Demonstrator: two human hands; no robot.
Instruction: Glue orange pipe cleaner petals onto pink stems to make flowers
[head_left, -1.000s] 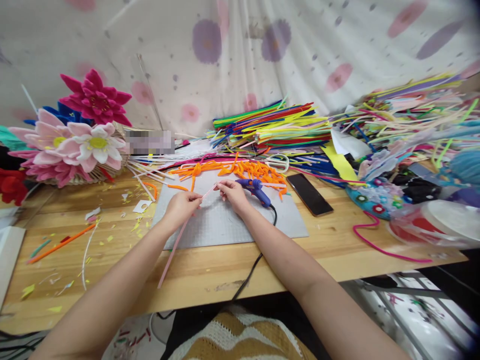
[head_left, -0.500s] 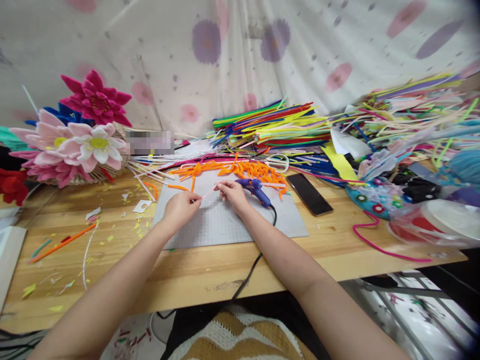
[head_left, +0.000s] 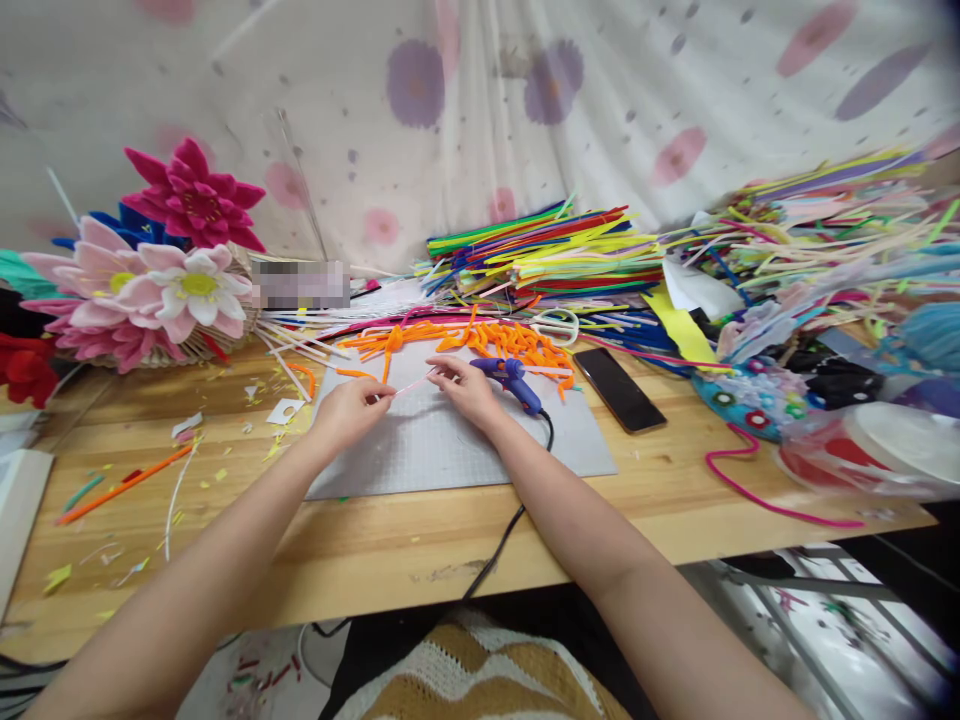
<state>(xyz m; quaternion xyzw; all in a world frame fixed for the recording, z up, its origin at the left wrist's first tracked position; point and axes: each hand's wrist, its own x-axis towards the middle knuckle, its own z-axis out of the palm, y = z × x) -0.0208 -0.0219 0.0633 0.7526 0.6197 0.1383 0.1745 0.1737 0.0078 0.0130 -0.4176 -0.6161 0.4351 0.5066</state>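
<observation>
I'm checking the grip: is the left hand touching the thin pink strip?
Touching. The head view shows the left hand pinching the thin pink strip, which stretches toward the right hand.

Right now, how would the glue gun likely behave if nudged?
The glue gun is probably rigid, given its solid-looking molded body. Lying on its side, it may pivot rather than roll. Its attached black cord would likely drag.
</observation>
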